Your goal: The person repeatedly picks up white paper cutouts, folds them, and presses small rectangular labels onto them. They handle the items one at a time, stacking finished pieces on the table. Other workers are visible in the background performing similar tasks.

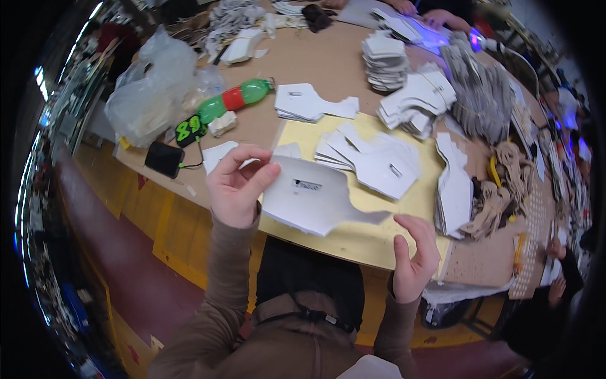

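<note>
Between thumb and fingers, my left hand (240, 186) grips a white cut-out piece (309, 196) by its upper left edge. The piece is thin and slightly curved, broad on the left and tapering to a narrow tail at the right, with a small dark printed mark. My right hand (415, 258) is beside the tail's tip, thumb and forefinger apart, with nothing visible in it. Beneath and beyond, a fanned stack of similar white pieces (385, 165) lies on a yellow sheet (353, 243). Another small stack of white pieces (306, 104) sits just past it.
At left are a green bottle (249, 93) with a red label, a clear plastic bag (148, 95) and a black phone (164, 159) on a cable. Tied white stacks (385, 60) and grey bundles (476, 91) stand at right. Another person's hands (435, 18) work under violet light.
</note>
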`<state>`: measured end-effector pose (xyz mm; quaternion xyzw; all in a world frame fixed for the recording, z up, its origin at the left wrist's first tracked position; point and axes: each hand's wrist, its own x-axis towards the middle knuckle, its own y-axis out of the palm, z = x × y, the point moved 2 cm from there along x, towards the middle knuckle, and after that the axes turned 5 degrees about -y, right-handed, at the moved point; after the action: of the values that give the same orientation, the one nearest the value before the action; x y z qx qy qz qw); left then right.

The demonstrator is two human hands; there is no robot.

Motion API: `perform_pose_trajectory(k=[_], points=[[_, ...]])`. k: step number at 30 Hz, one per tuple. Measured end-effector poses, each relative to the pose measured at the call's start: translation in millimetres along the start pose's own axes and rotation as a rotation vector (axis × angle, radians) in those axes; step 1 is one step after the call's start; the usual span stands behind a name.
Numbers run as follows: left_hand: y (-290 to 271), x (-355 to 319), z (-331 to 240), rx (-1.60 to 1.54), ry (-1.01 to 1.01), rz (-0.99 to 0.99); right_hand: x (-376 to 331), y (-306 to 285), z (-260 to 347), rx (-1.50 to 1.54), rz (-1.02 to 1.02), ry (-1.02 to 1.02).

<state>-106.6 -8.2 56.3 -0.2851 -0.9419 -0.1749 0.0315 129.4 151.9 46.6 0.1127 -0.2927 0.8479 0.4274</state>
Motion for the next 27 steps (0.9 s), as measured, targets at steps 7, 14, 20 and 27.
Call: perform_pose_trajectory(k=[7,14,20,27], points=[[55,-40,46,-0.178,-0.408,0.162,5,-12,4,-0.180,0.243,0.138],[78,-77,53,-0.022,-0.800,0.385,-9,-40,-8,-0.018,0.182,0.217],[89,-81,46,0.033,-0.802,0.445,-16,-44,-18,0.226,0.320,0.396],[93,-82,49,0.097,-0.816,0.391,-23,-37,-27,0.369,0.287,0.564]])
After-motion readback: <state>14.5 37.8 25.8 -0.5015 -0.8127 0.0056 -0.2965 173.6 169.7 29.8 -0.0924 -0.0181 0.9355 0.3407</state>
